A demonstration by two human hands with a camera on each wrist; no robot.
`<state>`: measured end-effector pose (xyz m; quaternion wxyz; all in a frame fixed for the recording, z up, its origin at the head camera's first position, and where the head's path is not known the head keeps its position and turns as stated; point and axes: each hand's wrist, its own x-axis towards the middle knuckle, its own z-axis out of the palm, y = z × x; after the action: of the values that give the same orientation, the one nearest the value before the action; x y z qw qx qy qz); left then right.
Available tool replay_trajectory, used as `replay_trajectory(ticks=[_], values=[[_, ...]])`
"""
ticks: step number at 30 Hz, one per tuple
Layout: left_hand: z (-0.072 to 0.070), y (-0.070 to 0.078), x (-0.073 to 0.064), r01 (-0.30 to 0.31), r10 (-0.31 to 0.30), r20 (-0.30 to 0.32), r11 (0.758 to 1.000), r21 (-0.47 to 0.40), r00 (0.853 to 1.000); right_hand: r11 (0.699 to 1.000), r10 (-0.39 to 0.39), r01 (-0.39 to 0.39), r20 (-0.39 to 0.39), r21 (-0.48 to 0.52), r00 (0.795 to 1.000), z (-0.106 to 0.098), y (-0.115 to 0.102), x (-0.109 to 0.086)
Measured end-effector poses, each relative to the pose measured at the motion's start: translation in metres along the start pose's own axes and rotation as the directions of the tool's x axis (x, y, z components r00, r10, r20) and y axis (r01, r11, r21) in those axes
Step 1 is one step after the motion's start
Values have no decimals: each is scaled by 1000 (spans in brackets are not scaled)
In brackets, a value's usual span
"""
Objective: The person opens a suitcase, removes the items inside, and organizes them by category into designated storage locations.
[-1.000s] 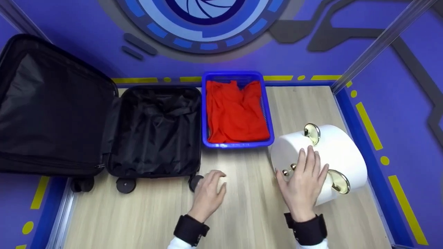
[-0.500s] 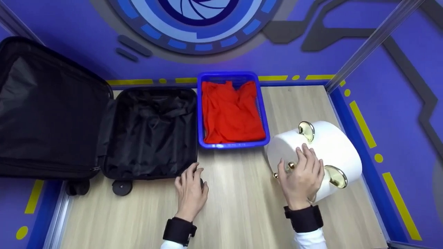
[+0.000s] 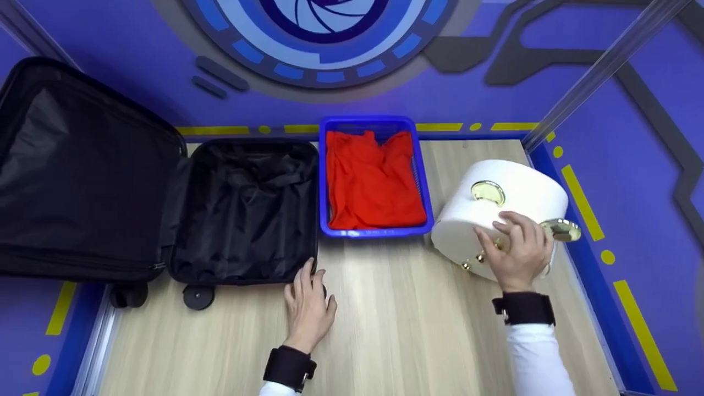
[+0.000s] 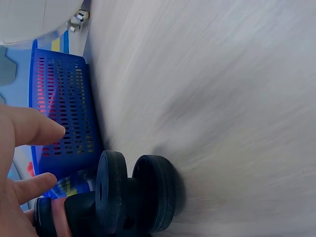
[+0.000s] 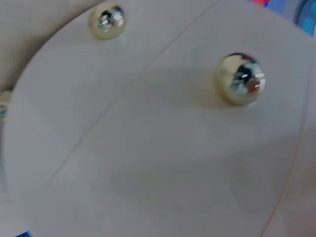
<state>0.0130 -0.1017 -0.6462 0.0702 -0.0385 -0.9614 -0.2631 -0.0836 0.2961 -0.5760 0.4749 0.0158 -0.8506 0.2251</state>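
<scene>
At the right, my right hand [image 3: 520, 253] has its bent fingers over the side of a white rounded box [image 3: 517, 187], thumb toward the front face. The box has gold round discs [image 3: 488, 192] and small gold knobs [image 5: 240, 79]. In the right wrist view its pale front fills nearly everything. My left hand [image 3: 311, 311] reaches to the near right corner of an open black suitcase [image 3: 247, 214], fingertips right at its rim. The left wrist view shows loosely spread fingers beside the suitcase's double wheel [image 4: 136, 192]; some fingers are partly hidden.
A blue basket [image 3: 377, 232] holding a folded red cloth [image 3: 374, 181] stands between suitcase and box. The suitcase lid [image 3: 82, 176] leans back at the left. Purple wall panels [image 3: 621, 126] border the wooden tabletop [image 3: 379, 330] at back and sides.
My right hand has moved right and slightly away, turning the white box, whose discs now point differently. My left hand has gone left to the suitcase corner and stayed there.
</scene>
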Motion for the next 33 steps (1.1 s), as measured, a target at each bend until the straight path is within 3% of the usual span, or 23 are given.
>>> replay_trajectory(ticks=[4,8,14,21,25,33], values=[[2,2,0,17,-17,1,1000,9,1000,998,55,-55,14,-40,998,15,19,18],[3,2,1,37,-37,6,999,21,999,990,129,-123,81,-73,988,35,31,42],[6,3,1,34,-35,15,999,21,999,981,192,-188,168,-41,967,61,45,72],[13,8,1,64,-59,-71,995,77,996,956,287,-289,354,-49,890,87,53,101],[14,9,1,48,-35,-105,991,124,994,961,260,-276,422,-23,869,100,61,117],[9,11,-1,-23,22,20,995,98,1000,975,199,-222,543,-23,816,106,80,142]])
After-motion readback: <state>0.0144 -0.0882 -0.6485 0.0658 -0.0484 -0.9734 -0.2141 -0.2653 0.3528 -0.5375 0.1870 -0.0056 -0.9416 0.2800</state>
